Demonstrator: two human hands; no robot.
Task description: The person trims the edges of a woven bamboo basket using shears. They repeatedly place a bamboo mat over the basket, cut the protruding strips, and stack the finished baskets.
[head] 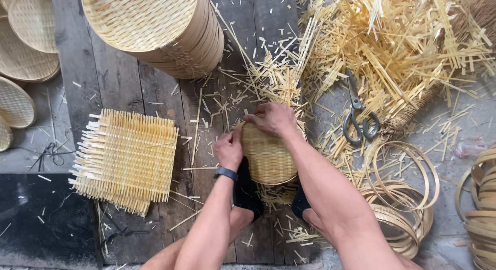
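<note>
Bamboo basket (267, 156) sits propped between my feet on the plank floor (119, 79), both hands pinching its rim: left hand (229, 148), right hand (272, 118). Feels light, springy, probably brittle at the edge. Scissors (357, 115) and offcuts (392, 48) lie to the right.

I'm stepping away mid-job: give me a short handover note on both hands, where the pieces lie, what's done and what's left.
Left hand: gripping the left rim of the round woven bamboo tray.
Right hand: pressing the tray's top edge.
The tray rests between the feet on the wooden boards.
Done: a stack of finished trays at top left.
Left: the pile of square woven mats on the left; bamboo hoops and scissors on the right.
</note>
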